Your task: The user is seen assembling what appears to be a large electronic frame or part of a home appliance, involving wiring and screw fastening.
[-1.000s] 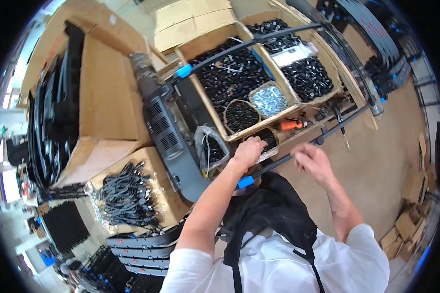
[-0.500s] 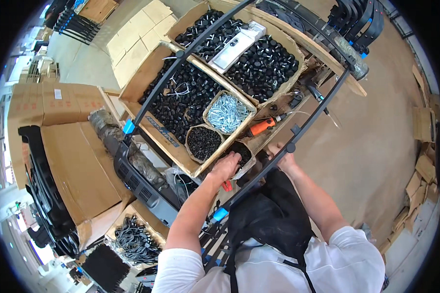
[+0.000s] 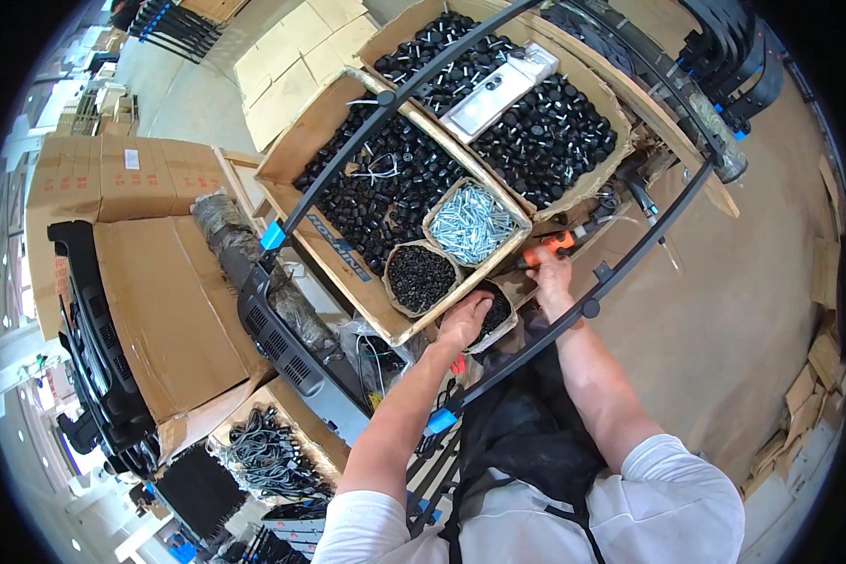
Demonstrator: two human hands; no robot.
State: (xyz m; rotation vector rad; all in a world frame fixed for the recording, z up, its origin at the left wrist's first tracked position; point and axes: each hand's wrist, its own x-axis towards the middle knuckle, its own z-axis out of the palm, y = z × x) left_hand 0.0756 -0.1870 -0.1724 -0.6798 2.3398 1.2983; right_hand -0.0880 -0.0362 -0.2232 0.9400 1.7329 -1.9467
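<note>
My left hand [image 3: 465, 321] is at a small box of black screws [image 3: 494, 318], its fingers bunched at the rim; whatever they pinch is hidden. My right hand [image 3: 553, 280] has its fingers closed on an orange-and-black power screwdriver [image 3: 549, 248] lying beside the big box. Left of the screw box, a carton of small dark screws [image 3: 421, 278] and a carton of silver screws [image 3: 473, 224] stand inside a larger box that also holds black knobs [image 3: 376, 188]. A dark tubular frame [image 3: 498, 376] passes over the boxes and my right forearm.
Another box of black knobs [image 3: 555, 132] has a white tray [image 3: 500, 92] lying on it. A hand tool with a dark handle [image 3: 641, 195] lies right of the screwdriver. Bundled cables [image 3: 271, 456] fill a carton at lower left, near a tall cardboard box [image 3: 174, 315].
My right hand has moved forward from beside the frame bar onto the power screwdriver. My left hand stays at the small screw box. The whole view has shifted slightly.
</note>
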